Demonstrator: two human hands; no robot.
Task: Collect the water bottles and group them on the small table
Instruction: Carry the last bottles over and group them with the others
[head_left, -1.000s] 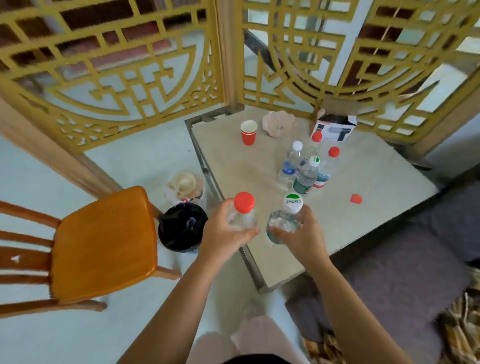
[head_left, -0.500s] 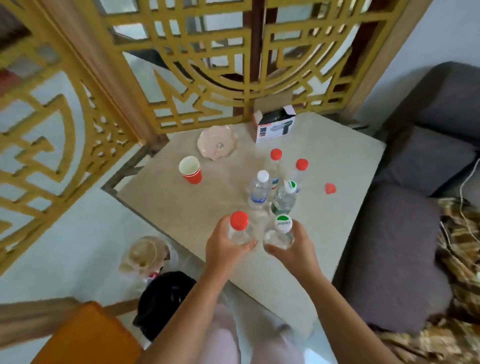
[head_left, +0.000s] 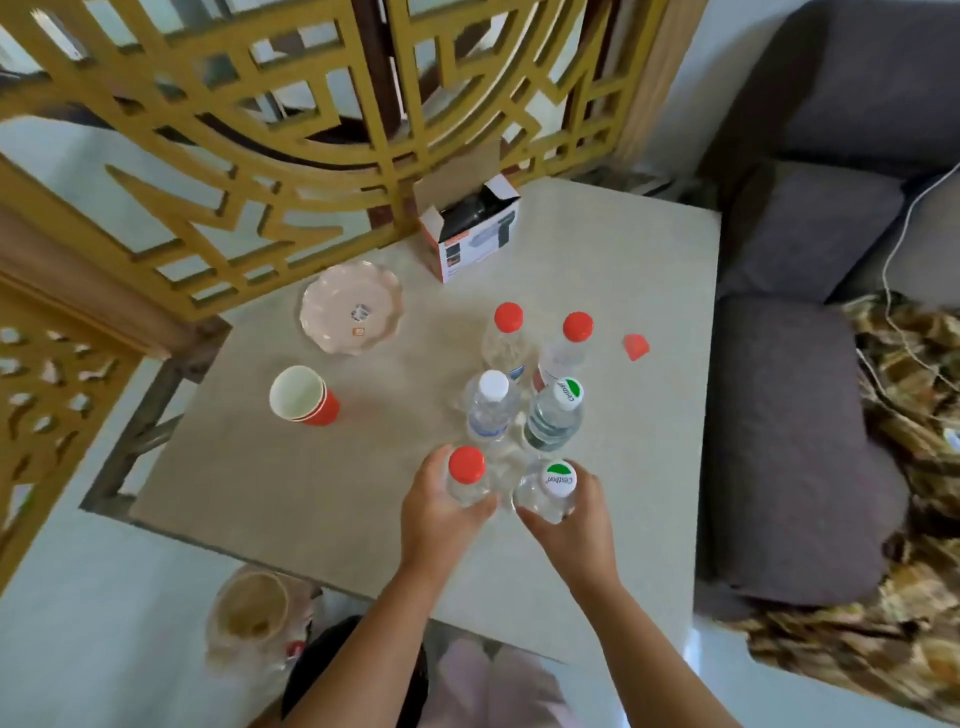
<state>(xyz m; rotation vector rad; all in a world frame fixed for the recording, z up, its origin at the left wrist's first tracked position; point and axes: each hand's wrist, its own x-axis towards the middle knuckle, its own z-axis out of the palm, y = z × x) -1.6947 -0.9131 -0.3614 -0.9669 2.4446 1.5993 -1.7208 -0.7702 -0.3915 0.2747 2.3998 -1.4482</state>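
**Q:** Head view. What is held, and where?

**A:** A red-capped bottle (head_left: 466, 475) is clasped by the left hand (head_left: 441, 514), the grip curled round its shoulder below the cap. A green-and-white-capped bottle (head_left: 558, 486) is clasped in the same way by the right hand (head_left: 576, 525). Both are kept upright and almost touching. They are placed just beside the four upright bottles (head_left: 491, 415) grouped on the bench (head_left: 311, 493), at 6 o'clock of that group.

**Q:** What may go wrong from here?

**A:** It is judged that the nearest standing bottles could be knocked if the pair is pushed in too far, since little gap is left at 6 o'clock. The bottles are light plastic, so one toppled bottle could fell its neighbours. The loose red cap (head_left: 636, 346), at 2 o'clock of the group, could be sent rolling towards the sofa cushion (head_left: 789, 441). The red paper cup (head_left: 306, 400), at 9 o'clock, is well apart and thought safe.

**Q:** What cannot be read?

**A:** Whether the held bottles' bases are set on the bench or lifted is hidden by the hands. Fill levels cannot be told through the clear plastic. Only a dark object is shown inside the open box (head_left: 475, 234) at 12 o'clock. A dark bin (head_left: 332, 654) on the floor at 7 o'clock is partly covered by the left forearm.
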